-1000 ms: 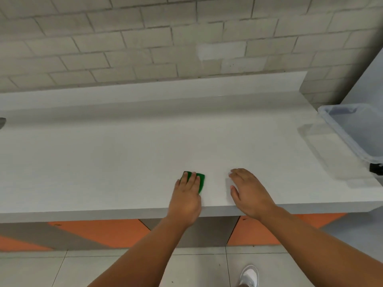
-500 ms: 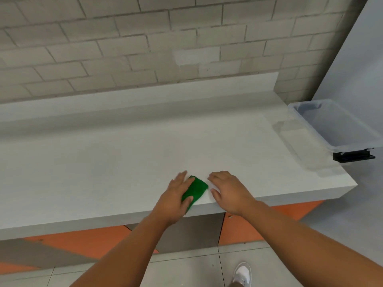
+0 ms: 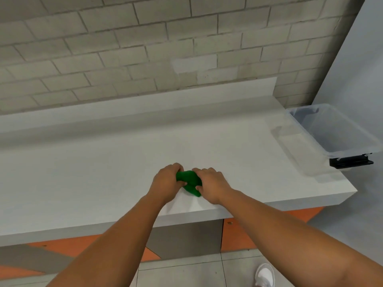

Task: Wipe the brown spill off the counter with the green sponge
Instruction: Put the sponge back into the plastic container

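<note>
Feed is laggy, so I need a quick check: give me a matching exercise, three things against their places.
Things: 1 green sponge; 2 clear bin; 3 white shoe.
Places: A on the floor tiles; B at the right end of the counter; C gripped between the left hand and right hand.
Pairs: 1-C; 2-B; 3-A.

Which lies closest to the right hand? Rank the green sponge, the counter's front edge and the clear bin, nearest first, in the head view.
1. green sponge: gripped by the right hand itself.
2. counter's front edge: just below the wrist, toward the person.
3. clear bin: far right, at the counter's end.
</note>
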